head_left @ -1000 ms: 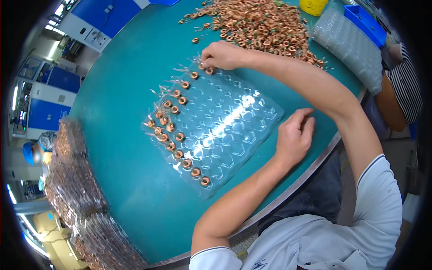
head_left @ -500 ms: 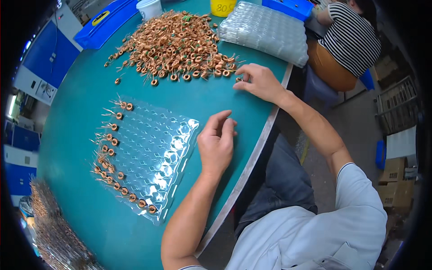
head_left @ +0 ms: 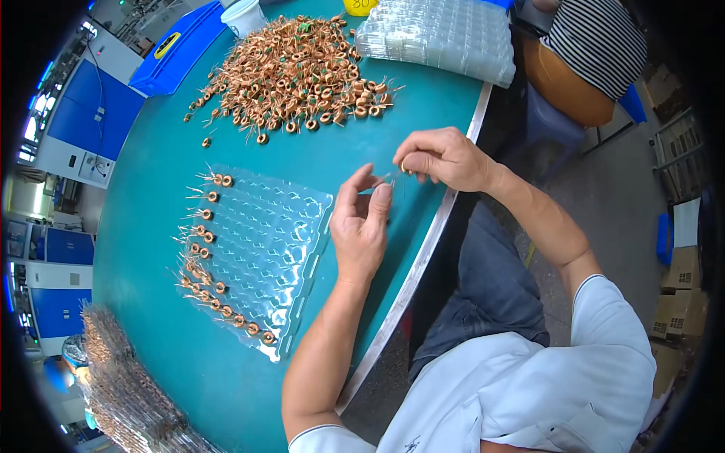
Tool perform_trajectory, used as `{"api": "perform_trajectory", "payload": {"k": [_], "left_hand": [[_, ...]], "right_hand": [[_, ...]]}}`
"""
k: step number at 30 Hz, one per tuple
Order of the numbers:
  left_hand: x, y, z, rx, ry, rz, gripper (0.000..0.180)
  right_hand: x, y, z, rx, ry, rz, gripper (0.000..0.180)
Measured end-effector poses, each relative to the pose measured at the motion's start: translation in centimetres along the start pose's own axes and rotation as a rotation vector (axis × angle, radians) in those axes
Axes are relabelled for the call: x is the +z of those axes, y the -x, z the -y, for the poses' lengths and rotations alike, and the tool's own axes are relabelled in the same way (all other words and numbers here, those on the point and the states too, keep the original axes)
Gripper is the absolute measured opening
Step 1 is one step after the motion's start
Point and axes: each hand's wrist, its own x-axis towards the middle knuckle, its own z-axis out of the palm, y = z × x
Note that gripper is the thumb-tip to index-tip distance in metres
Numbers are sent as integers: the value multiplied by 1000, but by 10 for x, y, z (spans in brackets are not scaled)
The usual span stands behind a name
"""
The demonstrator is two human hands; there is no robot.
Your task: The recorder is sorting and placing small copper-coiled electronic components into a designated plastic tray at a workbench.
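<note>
Over the table's near right side, my right hand (head_left: 451, 160) pinches a copper-wound toroid coil (head_left: 405, 167) between thumb and fingers. Thin wire leads stick out from the coil toward my left hand (head_left: 361, 230). That hand is half curled, thumb and forefinger apart with their tips close to the leads; no firm grip shows. To its left lies a clear plastic blister tray (head_left: 264, 219) with rows of small pockets. Copper coils (head_left: 227, 180) sit along its left and lower edges, their leads pointing left.
A big heap of copper coils (head_left: 287, 75) covers the far table. Behind it stand a blue bin (head_left: 174, 49), a white tub (head_left: 243, 16) and a yellow container (head_left: 360, 6). Stacked clear trays (head_left: 438, 41) lie far right, and filled trays (head_left: 136, 385) lower left. A person in stripes (head_left: 596, 38) sits beyond.
My right hand has come back from the edge of the heap toward my left hand, bringing a coil. My left hand keeps nearly the same place and pose. The whole view has shifted slightly.
</note>
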Motion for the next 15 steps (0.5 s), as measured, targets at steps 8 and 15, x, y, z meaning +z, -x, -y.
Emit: {"api": "perform_trajectory", "payload": {"k": [8, 15], "left_hand": [[3, -1, 4, 20, -200, -47, 16], [0, 3, -1, 236, -325, -98, 12]], "right_hand": [[6, 7, -17, -193, -23, 143, 26], [11, 9, -29, -191, 161, 1, 22]]}}
